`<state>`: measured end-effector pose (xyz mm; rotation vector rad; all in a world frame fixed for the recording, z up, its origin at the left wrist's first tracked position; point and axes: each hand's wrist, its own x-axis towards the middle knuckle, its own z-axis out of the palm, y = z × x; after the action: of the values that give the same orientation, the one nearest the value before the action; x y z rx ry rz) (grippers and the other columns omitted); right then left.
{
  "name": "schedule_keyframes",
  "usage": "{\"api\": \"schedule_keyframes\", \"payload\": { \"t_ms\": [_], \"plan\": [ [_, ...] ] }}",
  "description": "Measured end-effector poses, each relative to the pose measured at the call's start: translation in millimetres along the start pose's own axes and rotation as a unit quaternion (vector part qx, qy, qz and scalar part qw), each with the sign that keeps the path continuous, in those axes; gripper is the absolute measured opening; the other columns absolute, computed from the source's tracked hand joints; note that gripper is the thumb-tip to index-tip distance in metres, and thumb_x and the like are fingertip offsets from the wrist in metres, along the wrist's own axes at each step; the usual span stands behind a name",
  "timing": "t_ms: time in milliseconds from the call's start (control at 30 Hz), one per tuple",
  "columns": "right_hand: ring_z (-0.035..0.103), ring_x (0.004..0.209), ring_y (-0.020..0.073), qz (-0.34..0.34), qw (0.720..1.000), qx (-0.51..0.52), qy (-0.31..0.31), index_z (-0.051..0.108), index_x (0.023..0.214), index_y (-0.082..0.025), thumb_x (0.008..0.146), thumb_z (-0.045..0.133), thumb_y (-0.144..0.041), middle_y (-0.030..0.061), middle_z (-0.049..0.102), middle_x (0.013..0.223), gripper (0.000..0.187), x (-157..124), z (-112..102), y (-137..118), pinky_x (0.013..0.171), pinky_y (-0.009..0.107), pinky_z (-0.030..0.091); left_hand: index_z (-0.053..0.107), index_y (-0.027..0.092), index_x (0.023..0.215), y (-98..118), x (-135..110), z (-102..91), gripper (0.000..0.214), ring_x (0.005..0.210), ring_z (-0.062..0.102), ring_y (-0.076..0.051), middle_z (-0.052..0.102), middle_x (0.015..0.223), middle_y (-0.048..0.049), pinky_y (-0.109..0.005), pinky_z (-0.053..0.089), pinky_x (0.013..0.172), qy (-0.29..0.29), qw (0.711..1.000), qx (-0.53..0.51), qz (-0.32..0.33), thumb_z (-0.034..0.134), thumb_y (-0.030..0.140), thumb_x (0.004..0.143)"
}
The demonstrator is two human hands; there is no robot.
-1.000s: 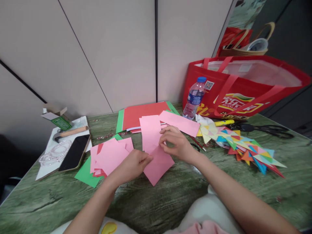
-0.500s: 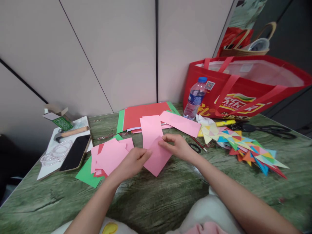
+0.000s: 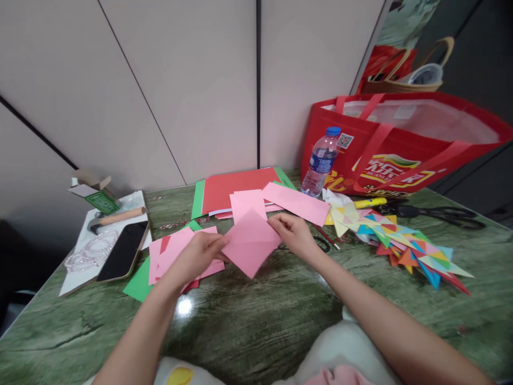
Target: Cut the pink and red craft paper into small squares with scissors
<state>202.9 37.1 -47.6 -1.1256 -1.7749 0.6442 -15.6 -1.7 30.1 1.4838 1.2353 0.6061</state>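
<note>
A pink paper square (image 3: pixel 249 241) is held just above the green table (image 3: pixel 256 321), turned like a diamond. My left hand (image 3: pixel 195 255) pinches its left corner. My right hand (image 3: pixel 294 233) pinches its right corner. Under my left hand lies a heap of pink paper pieces (image 3: pixel 170 251) on a green sheet (image 3: pixel 138 284). Behind the square lie a pink strip (image 3: pixel 245 200), a second pink strip (image 3: pixel 297 201) and a stack of red sheets (image 3: pixel 236 187).
A pile of folded multicoloured paper triangles (image 3: pixel 404 243) lies at the right, with a yellow marker (image 3: pixel 368 202) and black scissors (image 3: pixel 441 212) behind. A water bottle (image 3: pixel 321 159) and red bag (image 3: pixel 404 144) stand at the back. A phone (image 3: pixel 123 250), hammer (image 3: pixel 116 217) and small box (image 3: pixel 96 193) are at the left.
The pink paper was lifted off the table and turned into a diamond between both hands. My left hand moved left and up; my right hand shifted to the paper's right corner.
</note>
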Motion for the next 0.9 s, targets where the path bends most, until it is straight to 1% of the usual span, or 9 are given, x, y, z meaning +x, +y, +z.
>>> {"api": "schedule_keyframes", "payload": {
  "t_ms": [100, 167, 367, 533, 633, 667, 733, 800, 900],
  "plan": [
    [0.061, 0.073, 0.0161, -0.029, 0.999, -0.036, -0.025, 0.062, 0.087, -0.017, 0.085, 0.045, -0.029, 0.0049, 0.067, 0.079, 0.021, -2, 3, 5, 0.065, 0.029, 0.049, 0.062, 0.016, 0.059, 4, -10, -32.0, 0.025, 0.067, 0.060, -0.017, 0.064, 0.063, -0.0038, -0.029, 0.047, 0.068, 0.021, 0.999, 0.020, -0.036, 0.060, 0.039, 0.069],
    [0.059, 0.095, 0.0208, -0.054, 0.995, -0.065, -0.056, 0.061, 0.098, -0.018, 0.079, 0.056, -0.027, 0.0085, 0.066, 0.098, 0.022, -4, 5, 8, 0.082, 0.037, 0.046, 0.066, 0.016, 0.061, 3, -17, -53.9, 0.023, 0.062, 0.058, -0.016, 0.065, 0.062, -0.0036, -0.027, 0.046, 0.062, 0.085, 0.993, 0.062, -0.054, 0.065, 0.039, 0.064],
    [0.033, 0.126, 0.0292, -0.098, 0.972, -0.138, -0.165, 0.047, 0.124, -0.015, 0.066, 0.070, -0.026, 0.0146, 0.050, 0.128, 0.063, -10, 9, 20, 0.102, 0.050, 0.026, 0.067, 0.017, 0.068, -17, -23, -100.0, 0.028, 0.063, 0.057, -0.018, 0.066, 0.066, -0.0048, -0.028, 0.044, 0.059, 0.222, 0.961, 0.141, -0.080, 0.071, 0.040, 0.053],
    [0.040, 0.122, 0.0289, -0.101, 0.957, -0.182, -0.203, 0.044, 0.127, -0.016, 0.071, 0.066, -0.024, 0.0163, 0.050, 0.127, 0.060, -11, 12, 27, 0.100, 0.049, 0.032, 0.067, 0.016, 0.081, -31, -14, -109.2, 0.030, 0.077, 0.059, -0.034, 0.066, 0.074, -0.0132, -0.037, 0.039, 0.060, 0.300, 0.829, 0.444, -0.158, 0.062, 0.039, 0.061],
    [0.043, 0.120, 0.0281, -0.108, 0.950, -0.197, -0.215, 0.047, 0.124, -0.017, 0.074, 0.063, -0.022, 0.0148, 0.052, 0.125, 0.053, -10, 14, 29, 0.099, 0.048, 0.034, 0.065, 0.017, 0.093, -29, -4, -92.4, 0.039, 0.086, 0.058, -0.038, 0.066, 0.081, -0.0159, -0.039, 0.041, 0.064, 0.331, 0.816, 0.458, -0.123, 0.060, 0.042, 0.064],
    [0.043, 0.119, 0.0278, -0.111, 0.949, -0.200, -0.218, 0.048, 0.123, -0.017, 0.075, 0.062, -0.022, 0.0147, 0.053, 0.125, 0.050, -10, 14, 29, 0.099, 0.047, 0.034, 0.064, 0.016, 0.094, -27, 0, -82.4, 0.037, 0.087, 0.059, -0.037, 0.066, 0.081, -0.0154, -0.039, 0.041, 0.067, 0.345, 0.824, 0.440, -0.089, 0.058, 0.041, 0.067],
    [0.044, 0.119, 0.0271, -0.117, 0.946, -0.206, -0.222, 0.051, 0.121, -0.016, 0.078, 0.059, -0.020, 0.0147, 0.053, 0.124, 0.044, -10, 15, 29, 0.099, 0.046, 0.035, 0.064, 0.016, 0.090, -24, 8, -57.4, 0.029, 0.087, 0.060, -0.030, 0.066, 0.086, -0.0129, -0.037, 0.042, 0.074, 0.334, 0.886, 0.319, -0.022, 0.059, 0.034, 0.069],
    [0.044, 0.119, 0.0268, -0.122, 0.944, -0.209, -0.225, 0.053, 0.118, -0.015, 0.078, 0.058, -0.022, 0.0147, 0.053, 0.124, 0.041, -10, 14, 28, 0.099, 0.044, 0.035, 0.062, 0.014, 0.090, -23, 15, -29.8, 0.026, 0.084, 0.062, -0.026, 0.065, 0.090, -0.0122, -0.035, 0.045, 0.075, 0.254, 0.962, 0.099, -0.004, 0.061, 0.029, 0.068],
    [0.043, 0.120, 0.0278, -0.125, 0.942, -0.212, -0.226, 0.055, 0.117, -0.017, 0.075, 0.062, -0.029, 0.0149, 0.052, 0.125, 0.044, -10, 13, 26, 0.098, 0.045, 0.036, 0.055, 0.014, 0.100, -26, 21, 3.6, 0.032, 0.071, 0.064, -0.020, 0.065, 0.085, -0.0099, -0.035, 0.050, 0.068, 0.134, 0.988, -0.056, -0.045, 0.061, 0.026, 0.070]
  ]
}}
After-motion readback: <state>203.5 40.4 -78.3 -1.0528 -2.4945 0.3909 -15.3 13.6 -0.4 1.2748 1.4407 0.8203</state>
